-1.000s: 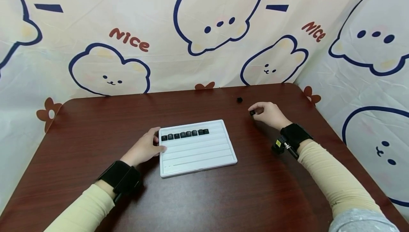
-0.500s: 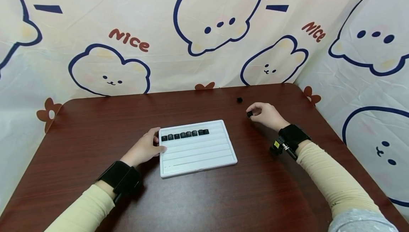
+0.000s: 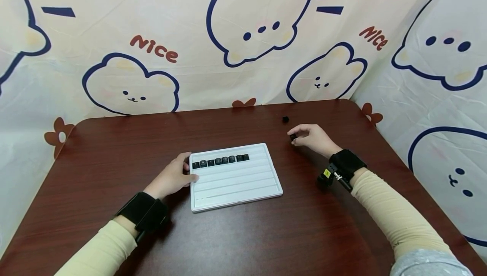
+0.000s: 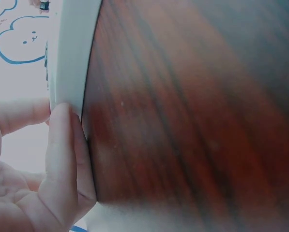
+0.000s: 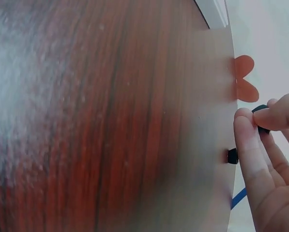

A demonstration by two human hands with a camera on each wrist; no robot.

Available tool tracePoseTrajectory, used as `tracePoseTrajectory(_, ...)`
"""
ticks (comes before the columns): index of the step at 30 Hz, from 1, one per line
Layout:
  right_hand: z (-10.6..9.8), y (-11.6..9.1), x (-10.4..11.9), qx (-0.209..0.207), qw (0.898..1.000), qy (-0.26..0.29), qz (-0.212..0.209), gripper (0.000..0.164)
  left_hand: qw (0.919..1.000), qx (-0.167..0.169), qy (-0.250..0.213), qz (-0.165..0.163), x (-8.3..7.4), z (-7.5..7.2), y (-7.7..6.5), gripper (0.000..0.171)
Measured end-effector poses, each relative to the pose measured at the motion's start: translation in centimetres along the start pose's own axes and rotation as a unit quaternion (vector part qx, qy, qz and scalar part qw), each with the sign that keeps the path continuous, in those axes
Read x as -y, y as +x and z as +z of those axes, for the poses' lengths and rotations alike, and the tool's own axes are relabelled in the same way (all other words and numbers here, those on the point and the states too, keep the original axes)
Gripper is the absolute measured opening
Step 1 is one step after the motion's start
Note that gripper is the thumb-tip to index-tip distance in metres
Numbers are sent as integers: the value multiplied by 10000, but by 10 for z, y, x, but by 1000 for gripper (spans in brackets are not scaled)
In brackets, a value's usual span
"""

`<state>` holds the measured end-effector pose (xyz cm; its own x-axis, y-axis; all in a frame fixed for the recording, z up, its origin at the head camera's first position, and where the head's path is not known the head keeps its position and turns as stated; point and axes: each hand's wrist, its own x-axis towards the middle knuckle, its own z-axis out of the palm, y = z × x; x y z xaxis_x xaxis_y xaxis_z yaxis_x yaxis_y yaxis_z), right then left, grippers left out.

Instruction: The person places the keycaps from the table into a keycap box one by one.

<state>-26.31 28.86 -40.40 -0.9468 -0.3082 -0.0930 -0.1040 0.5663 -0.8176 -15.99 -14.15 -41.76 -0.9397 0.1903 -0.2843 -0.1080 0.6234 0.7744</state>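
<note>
A white ridged tray (image 3: 236, 183) lies on the table, with a row of several black keycaps (image 3: 218, 161) along its far groove. My left hand (image 3: 173, 176) grips the tray's left edge, thumb on the top rim; the left wrist view shows the fingers (image 4: 62, 145) against the tray's side wall (image 4: 74, 58). Right of the tray, my right hand (image 3: 316, 140) pinches a single black keycap (image 3: 293, 137) between thumb and fingertips, above the table. In the right wrist view that keycap (image 5: 263, 126) is partly covered by the thumb.
One loose black keycap (image 3: 285, 119) lies near the table's far edge, just beyond my right hand. The dark brown table (image 3: 243, 242) is bordered at the back and right by a printed cloth (image 3: 213, 81). Each wrist wears a black strap.
My right hand has moved left and slightly nearer with the pinched keycap, toward the tray. The left hand, tray and loose keycap have stayed in place.
</note>
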Motion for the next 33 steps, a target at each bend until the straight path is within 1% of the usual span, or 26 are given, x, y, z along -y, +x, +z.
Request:
tracePoseTrajectory(5,4,2,3,-76,9982,-603,-12,27,10000,-19,10,-14,-1,0,-1,77)
tracePoseTrajectory(7,6,2,5,-47,9976,-695,3,27,10000,-25,11,-10,-1,0,-1,78)
tracePoseTrajectory(14,11,3,11,87,9978,-655,27,23,10000,-35,11,12,-1,0,0,78)
tracePoseTrajectory(21,16,2,15,193,9978,-637,-23,27,10000,-51,60,4,0,1,-1,77)
tracePoseTrajectory(27,21,4,19,255,9973,-685,-92,24,10000,-66,31,31,0,1,-1,77)
tracePoseTrajectory(33,25,4,24,389,9968,-690,-141,26,10000,-64,29,21,0,1,-1,77)
